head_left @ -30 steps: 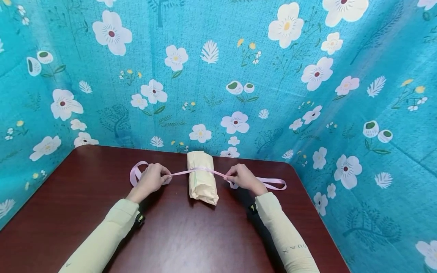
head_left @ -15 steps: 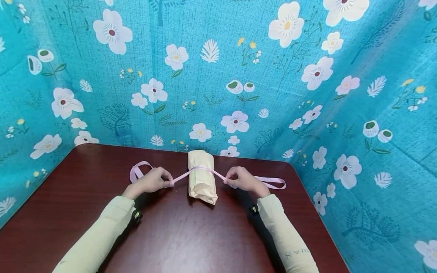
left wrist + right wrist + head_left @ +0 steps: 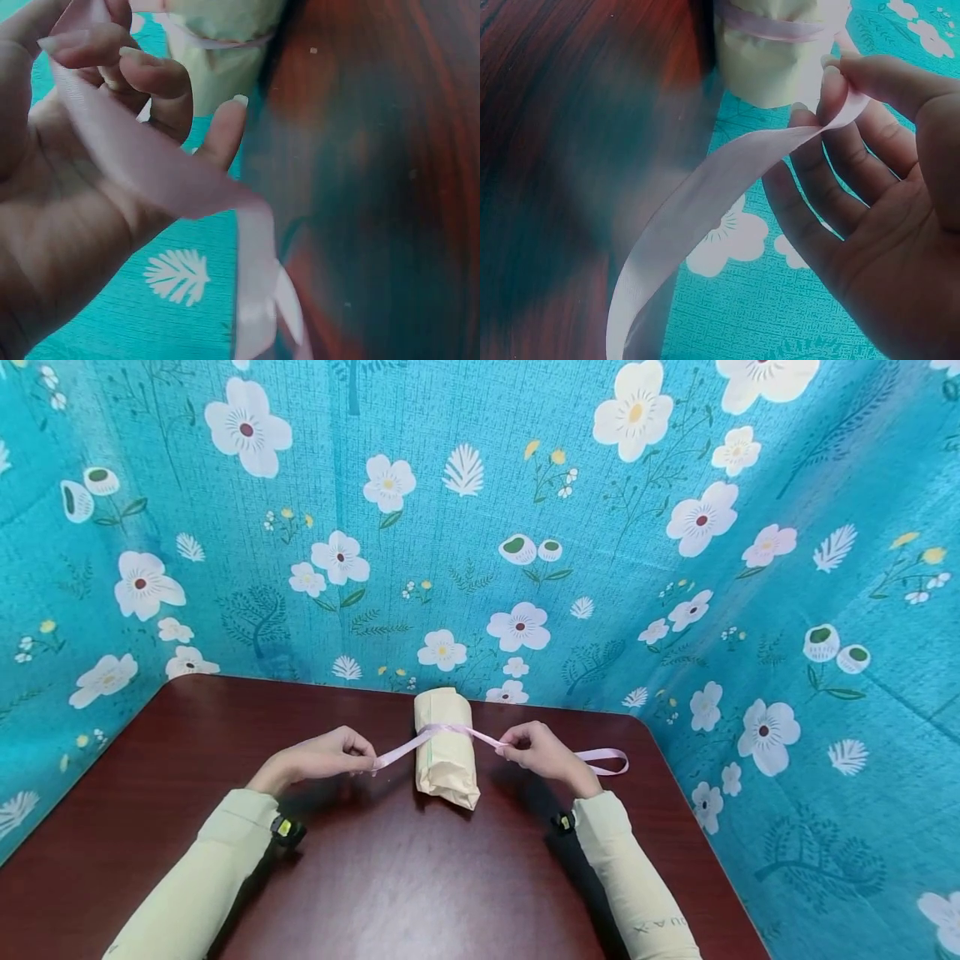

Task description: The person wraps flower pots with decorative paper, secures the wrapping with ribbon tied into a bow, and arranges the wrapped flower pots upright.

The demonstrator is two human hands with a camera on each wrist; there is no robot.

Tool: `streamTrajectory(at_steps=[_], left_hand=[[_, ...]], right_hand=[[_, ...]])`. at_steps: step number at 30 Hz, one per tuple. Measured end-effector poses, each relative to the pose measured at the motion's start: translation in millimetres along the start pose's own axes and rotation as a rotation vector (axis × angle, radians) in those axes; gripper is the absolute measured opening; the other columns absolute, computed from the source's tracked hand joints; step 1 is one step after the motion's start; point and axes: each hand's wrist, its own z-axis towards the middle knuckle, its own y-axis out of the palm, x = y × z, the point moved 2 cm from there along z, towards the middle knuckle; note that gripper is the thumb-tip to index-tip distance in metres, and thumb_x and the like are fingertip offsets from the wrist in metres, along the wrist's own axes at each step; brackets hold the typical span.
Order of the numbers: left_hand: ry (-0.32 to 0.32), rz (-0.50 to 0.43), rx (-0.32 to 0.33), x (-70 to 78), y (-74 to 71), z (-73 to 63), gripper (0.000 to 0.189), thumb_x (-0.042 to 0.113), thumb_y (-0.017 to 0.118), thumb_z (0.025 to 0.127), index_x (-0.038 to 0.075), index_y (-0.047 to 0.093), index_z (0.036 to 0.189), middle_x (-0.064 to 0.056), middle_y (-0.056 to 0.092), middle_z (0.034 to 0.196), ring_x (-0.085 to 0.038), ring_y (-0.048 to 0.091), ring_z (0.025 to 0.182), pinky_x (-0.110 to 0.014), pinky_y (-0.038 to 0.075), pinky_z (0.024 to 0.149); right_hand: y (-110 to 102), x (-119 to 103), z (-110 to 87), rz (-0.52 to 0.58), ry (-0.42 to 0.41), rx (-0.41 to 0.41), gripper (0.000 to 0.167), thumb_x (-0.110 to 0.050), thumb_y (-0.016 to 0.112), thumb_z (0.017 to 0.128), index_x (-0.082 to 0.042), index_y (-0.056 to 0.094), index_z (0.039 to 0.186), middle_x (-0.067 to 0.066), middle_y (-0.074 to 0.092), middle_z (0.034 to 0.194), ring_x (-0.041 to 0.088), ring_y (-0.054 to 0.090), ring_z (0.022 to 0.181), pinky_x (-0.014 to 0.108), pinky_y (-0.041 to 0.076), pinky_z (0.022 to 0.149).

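A bundle wrapped in cream paper [image 3: 447, 764] lies near the table's far edge, with a pink ribbon [image 3: 448, 728] around its middle. To its left, my left hand [image 3: 322, 755] pinches one ribbon end between thumb and fingertips. On the other side my right hand [image 3: 546, 752] pinches the second end. Both stretches of ribbon run from the bundle out to the hands. In the left wrist view a loose tail of ribbon [image 3: 157, 169] crosses the palm and hangs down. The right wrist view has the other tail [image 3: 697, 195] trailing from the fingertips.
The dark red-brown table [image 3: 420, 877] spreads in front of the bundle. Behind and to the right hangs a turquoise flowered cloth [image 3: 450, 568]. A loop of ribbon [image 3: 611, 762] lies on the table beyond the right hand.
My left hand has shifted slightly left and lower, and its ribbon stretch now slants down. The ribbon loop beside it has gone from sight. My right hand has moved slightly rightward, still pinching.
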Motion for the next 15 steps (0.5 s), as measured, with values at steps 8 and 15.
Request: streamTrajectory(at_steps=[8,15], left_hand=[[0.183,-0.232,0.151,28.7,-2.6,0.9,0.026,0.026,0.054,0.107,0.004,0.067,0.100,-0.019,0.061,0.082,-0.032,0.060,0.079,-0.045,0.056,0.067],[0.281,-0.359,0.367,44.8,8.9,22.9,0.028,0.029,0.056,0.106,0.004,0.066,0.104,-0.009,0.060,0.141,-0.023,0.049,0.137,-0.027,0.049,0.098]], right_hand=[[1,-6,-5.2,-0.031,-0.036,0.010,0.005,-0.015,0.073,0.094,-0.015,0.077,0.092,0.015,0.069,0.079,0.019,0.053,0.065,0.027,0.048,0.056],[2,-12,-1.2,-0.021,-0.094,-0.014,0.006,-0.015,0.073,0.094,-0.016,0.077,0.091,0.001,0.069,0.076,0.012,0.053,0.066,0.025,0.045,0.059]])
